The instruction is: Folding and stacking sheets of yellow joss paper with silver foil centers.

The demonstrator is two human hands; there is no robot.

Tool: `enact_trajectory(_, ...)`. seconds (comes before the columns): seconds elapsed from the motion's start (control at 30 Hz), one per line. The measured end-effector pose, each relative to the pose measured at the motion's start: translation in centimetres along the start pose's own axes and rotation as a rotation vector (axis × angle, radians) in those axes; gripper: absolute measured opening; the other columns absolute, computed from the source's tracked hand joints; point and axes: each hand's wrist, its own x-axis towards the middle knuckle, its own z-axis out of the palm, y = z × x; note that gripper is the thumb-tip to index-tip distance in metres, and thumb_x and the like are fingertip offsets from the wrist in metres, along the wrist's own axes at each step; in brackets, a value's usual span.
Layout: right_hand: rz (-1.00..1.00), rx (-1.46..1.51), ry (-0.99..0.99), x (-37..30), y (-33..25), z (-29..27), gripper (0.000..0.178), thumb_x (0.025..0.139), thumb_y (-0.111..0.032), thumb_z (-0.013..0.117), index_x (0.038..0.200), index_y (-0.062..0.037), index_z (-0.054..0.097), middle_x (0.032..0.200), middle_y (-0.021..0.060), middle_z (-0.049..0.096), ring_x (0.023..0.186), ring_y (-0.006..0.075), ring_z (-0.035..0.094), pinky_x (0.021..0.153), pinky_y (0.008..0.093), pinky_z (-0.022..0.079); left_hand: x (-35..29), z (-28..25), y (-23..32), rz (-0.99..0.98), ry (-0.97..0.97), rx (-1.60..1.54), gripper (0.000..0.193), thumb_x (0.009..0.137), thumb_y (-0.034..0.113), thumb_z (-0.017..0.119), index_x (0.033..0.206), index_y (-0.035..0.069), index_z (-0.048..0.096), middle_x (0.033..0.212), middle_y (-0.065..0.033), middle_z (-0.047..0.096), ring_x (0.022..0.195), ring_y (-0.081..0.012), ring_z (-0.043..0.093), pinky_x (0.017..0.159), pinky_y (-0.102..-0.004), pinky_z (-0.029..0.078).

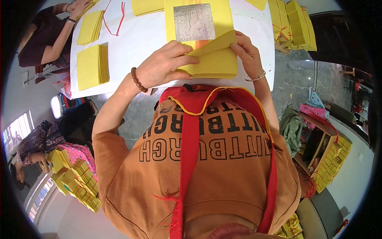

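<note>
In front of me lies a thick stack of yellow paper sheets point(217, 65), with a silver-grey square printed on the top sheet point(194, 22). The near edge of that sheet is lifted and folded away from me at a slant, partly over the square. My right hand point(247, 53) pinches the right end of the flap between thumb and fingers. At the flap's left end, my left hand point(169, 61) has its bent fingers closed on the paper, thumb low over the stack. A beaded bracelet circles my left wrist, and a pale bangle circles my right.
Two yellow paper stacks point(88, 67) stand left on the white table point(131, 55), near red string point(118, 30). Tied yellow bundles point(296, 26) sit beyond the right edge. A person point(45, 40) works at the far left; another person point(34, 147) is behind, near more bundles point(77, 179).
</note>
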Motion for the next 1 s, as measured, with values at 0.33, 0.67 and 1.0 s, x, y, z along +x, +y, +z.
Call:
enact_trajectory(0.33,-0.007,0.001,-0.002,0.0,-0.1,-0.1,0.022,0.086,-0.019,0.059,0.103,-0.0062,0.064,0.111,0.0041,0.060,0.123,0.0228,0.039,0.099,0.0343,0.034,0.0,-0.4,-0.1,-0.066,0.072,-0.104,0.013,0.080,0.015,0.061,0.086,0.003,0.062,0.088,-0.0092,0.058,0.081,-0.0261,0.056,0.072,-0.0342,0.048)
enact_trajectory(0.67,-0.071,0.111,-0.107,-0.6,-0.4,-0.6,0.046,0.075,-0.019,0.068,0.118,-0.0077,0.056,0.128,0.0114,0.047,0.126,0.0233,0.035,0.103,0.0357,0.031,0.6,-1.1,0.2,-0.475,0.014,-0.437,0.010,0.080,0.011,0.058,0.081,0.002,0.062,0.075,-0.0062,0.059,0.061,-0.0162,0.054,0.054,-0.0285,0.042)
enact_trajectory(1.0,-0.177,-0.326,-0.021,0.0,-1.1,0.9,0.041,0.072,-0.015,0.073,0.110,-0.0084,0.059,0.121,0.0064,0.052,0.119,0.0248,0.039,0.100,0.0362,0.032,0.6,-0.4,0.7,-0.325,0.143,-0.322,0.007,0.077,0.008,0.058,0.081,0.003,0.059,0.079,-0.0061,0.061,0.061,-0.0180,0.055,0.053,-0.0293,0.044)
